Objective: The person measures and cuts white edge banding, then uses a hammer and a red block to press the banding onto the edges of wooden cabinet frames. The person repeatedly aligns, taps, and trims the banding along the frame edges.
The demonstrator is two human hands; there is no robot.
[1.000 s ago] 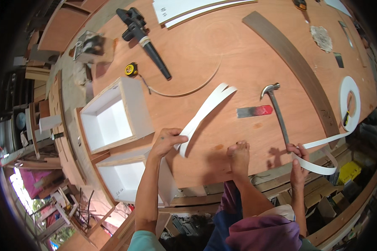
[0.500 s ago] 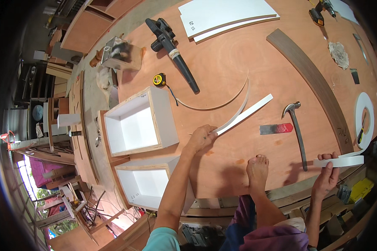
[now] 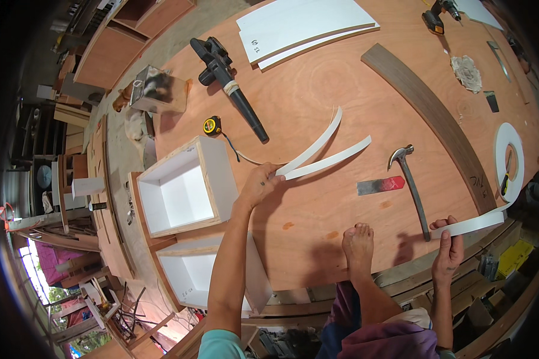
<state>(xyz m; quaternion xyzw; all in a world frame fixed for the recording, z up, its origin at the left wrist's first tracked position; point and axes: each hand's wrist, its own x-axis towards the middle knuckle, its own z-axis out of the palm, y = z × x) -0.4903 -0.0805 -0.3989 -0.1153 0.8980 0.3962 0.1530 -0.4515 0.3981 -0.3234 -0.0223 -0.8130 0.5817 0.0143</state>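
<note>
My left hand [image 3: 259, 186] is closed around the ends of white edge-banding strips [image 3: 332, 161], which fan out to the right above the plywood table [image 3: 317, 254]. A thin pale strip edge runs from near that hand toward the tape measure [image 3: 211, 125]. At the front right, my right hand [image 3: 447, 254] pinches the free end of a white band between thumb and fingers. This band leads back to an edge-banding roll [image 3: 517, 143] lying on the table. Left of the right hand lies a claw hammer [image 3: 414, 191], beside a scraper [image 3: 379, 186] with a red end.
Two white-lined drawer boxes [image 3: 223, 173] stand at the left. A black blower [image 3: 241, 106], white panels [image 3: 308, 27] and a drill [image 3: 434, 21] lie farther back. A curved brown panel [image 3: 431, 110] spans the right side. My bare foot [image 3: 358, 248] rests at the table's front edge.
My left hand has moved left and slightly up with the strips, whose free ends have swung. My right hand still pinches the band, now stretched straighter. The whole view has shifted a little.
</note>
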